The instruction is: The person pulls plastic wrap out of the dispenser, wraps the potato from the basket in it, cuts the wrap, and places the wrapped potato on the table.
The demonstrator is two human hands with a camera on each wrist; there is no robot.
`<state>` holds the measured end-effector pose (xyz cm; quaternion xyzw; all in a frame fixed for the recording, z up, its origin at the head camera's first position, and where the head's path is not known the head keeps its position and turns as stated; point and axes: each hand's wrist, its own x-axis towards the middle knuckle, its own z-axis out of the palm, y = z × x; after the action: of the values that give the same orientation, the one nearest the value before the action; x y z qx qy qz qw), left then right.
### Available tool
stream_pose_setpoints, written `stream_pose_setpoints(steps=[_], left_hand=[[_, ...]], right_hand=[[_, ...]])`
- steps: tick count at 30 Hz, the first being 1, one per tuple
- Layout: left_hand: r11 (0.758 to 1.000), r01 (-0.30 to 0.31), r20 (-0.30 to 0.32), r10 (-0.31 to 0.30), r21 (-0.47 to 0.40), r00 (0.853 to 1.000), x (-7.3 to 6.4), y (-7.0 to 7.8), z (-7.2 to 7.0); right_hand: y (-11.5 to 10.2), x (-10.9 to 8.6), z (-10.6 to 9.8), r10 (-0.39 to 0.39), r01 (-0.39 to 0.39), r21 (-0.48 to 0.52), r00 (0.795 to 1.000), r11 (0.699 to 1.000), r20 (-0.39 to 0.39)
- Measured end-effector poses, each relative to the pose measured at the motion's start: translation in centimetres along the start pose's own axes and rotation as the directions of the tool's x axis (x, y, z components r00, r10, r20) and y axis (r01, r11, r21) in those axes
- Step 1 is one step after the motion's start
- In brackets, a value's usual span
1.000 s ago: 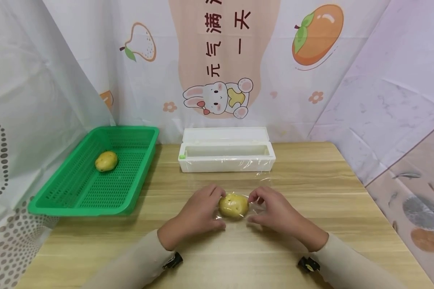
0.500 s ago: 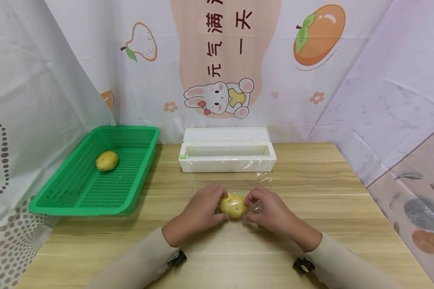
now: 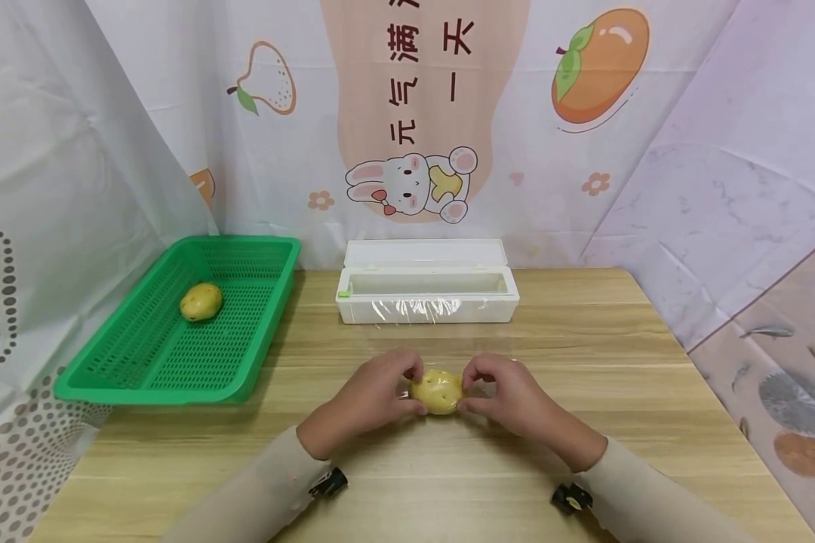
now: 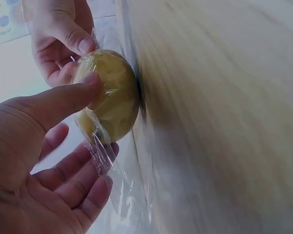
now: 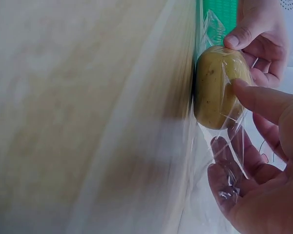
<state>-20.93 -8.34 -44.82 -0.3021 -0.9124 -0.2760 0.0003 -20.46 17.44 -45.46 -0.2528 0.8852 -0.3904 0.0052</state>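
Yellow potato (image 3: pixel 438 392) in clear film (image 4: pixel 128 192) sits pinched between the curled left hand (image 3: pixel 382 388) and right hand (image 3: pixel 507 391), on wood-grain table (image 3: pixel 441 498), printed curtain (image 3: pixel 533 166) behind

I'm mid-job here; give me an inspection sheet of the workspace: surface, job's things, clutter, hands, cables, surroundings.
Surface: wood-grain table, no spill seen.
Job's things: potato under clear film; white box beyond it, lid open; green basket at the person's left, holding a second potato.
Clutter: nothing seen.
Left hand: at the film-covered potato's left end, thumb on it.
Right hand: at its right end, thumb on it.
Cables: nothing seen.
Surroundings: printed curtain behind the table.
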Motion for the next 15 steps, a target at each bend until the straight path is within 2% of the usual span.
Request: stream_pose_setpoints(steps=[5, 15], left_hand=[[0.999, -0.048, -0.007, 0.048, 0.023, 0.999, -0.24, -0.21, -0.2], [0.999, -0.006, -0.01, 0.005, -0.041, 1.0, -0.5, -0.14, -0.43]], right_hand=[[0.18, -0.06, 0.08, -0.087, 0.087, 0.003, 0.996, 0.996, -0.014], [-0.12, -0.29, -0.3, -0.079, 0.078, -0.037, 0.997, 0.996, -0.019]])
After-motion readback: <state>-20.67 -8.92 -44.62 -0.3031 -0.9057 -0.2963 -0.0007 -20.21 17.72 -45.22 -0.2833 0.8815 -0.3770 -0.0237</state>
